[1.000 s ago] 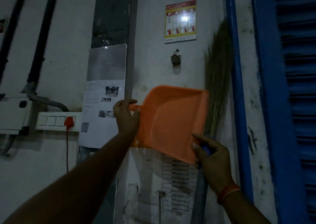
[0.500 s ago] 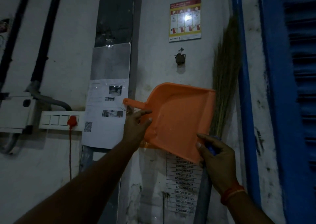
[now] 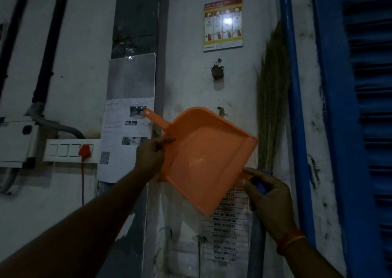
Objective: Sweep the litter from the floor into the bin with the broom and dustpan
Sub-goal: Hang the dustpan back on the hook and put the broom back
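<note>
Our left hand (image 3: 151,157) has its fingers curled around the back wall of the orange dustpan (image 3: 203,161), thumb lying along the rim just below the neck of the handle, so it grips the pan body, not the handle. Our right hand (image 3: 268,195) wraps its fingers around the blue grip of the broom (image 3: 272,99), thumb stretched toward the pan's lower edge and touching or almost touching it; we cannot tell which. The pan hangs tilted in front of the white wall (image 3: 84,65), handle pointing up-left across a taped paper sheet (image 3: 118,150), mouth down-right. The broom stands upright against the wall beside the blue pipe (image 3: 293,107), bristles up. A small hook (image 3: 217,70) sits above the pan, under the extinguisher poster (image 3: 222,24). Step looks like fetching the tools, so sweeping has not started; no litter or bin in view. To do it well we should slide the left hand up to the handle for a firmer hold, lift the broom clear without snagging bristles on the pipe, and keep the pan off the red plug (image 3: 84,151) and switch panel to the left.
</note>
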`<move>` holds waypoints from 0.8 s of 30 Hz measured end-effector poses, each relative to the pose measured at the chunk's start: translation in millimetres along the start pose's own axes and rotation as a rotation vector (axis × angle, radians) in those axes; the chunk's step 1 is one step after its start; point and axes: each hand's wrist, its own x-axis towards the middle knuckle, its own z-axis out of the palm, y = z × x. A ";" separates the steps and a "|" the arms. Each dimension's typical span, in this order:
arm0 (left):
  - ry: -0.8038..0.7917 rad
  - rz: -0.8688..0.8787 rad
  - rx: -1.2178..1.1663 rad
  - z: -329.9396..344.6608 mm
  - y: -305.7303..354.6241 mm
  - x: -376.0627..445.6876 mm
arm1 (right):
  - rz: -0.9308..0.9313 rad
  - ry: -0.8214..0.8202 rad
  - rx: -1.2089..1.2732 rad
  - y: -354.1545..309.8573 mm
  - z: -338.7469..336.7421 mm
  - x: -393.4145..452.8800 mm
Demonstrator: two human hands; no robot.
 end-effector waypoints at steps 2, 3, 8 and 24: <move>-0.022 0.066 0.128 -8.5 1.3 6.3 | -0.005 0.005 -0.003 -6.4 -6.0 2.1; -0.035 0.102 0.189 -11.8 2.0 9.8 | -0.009 0.005 -0.018 -9.5 -8.7 3.9; -0.150 0.204 0.409 -21.2 20.5 20.2 | -0.015 -0.040 -0.113 -26.2 -16.1 19.1; -0.436 0.419 0.424 -12.7 110.6 47.8 | -0.016 -0.142 -0.308 -64.0 -28.1 77.3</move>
